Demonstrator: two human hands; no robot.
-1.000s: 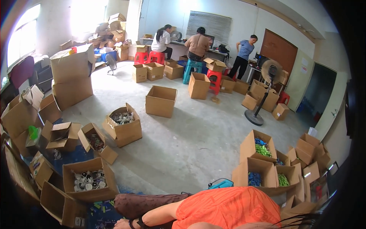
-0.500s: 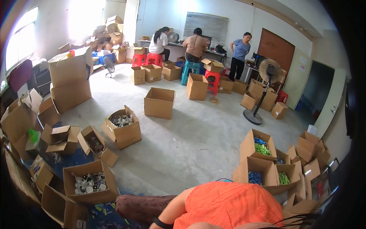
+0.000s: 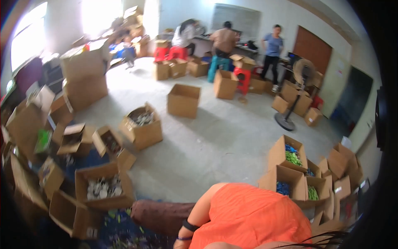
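Observation:
My left arm, in an orange garment (image 3: 248, 216), comes down at the lower edge with a black band (image 3: 190, 225) and a thin dark band (image 3: 184, 238) near the wrist. The hand itself is cut off by the edge. My right hand is hidden too. Beside the left forearm lies a long form in brown textured fabric (image 3: 163, 216). Nearest to it stands an open cardboard box (image 3: 85, 202) of white and grey round parts (image 3: 103, 189). Small green pieces (image 3: 118, 216) lie scattered on a dark blue sheet (image 3: 112, 232).
Boxes with blue and green parts (image 3: 292, 157) stand at the right. More cardboard boxes (image 3: 182, 103) are spread over the floor (image 3: 199, 145). A standing fan (image 3: 286, 122) is at the right. Two people sit at a bench; another person (image 3: 272, 45) stands near a brown door (image 3: 311, 54).
The whole view has shifted, so the room sits slightly further right and higher, with some blur. A little more of my left wrist shows. The standing person's arms and legs have shifted.

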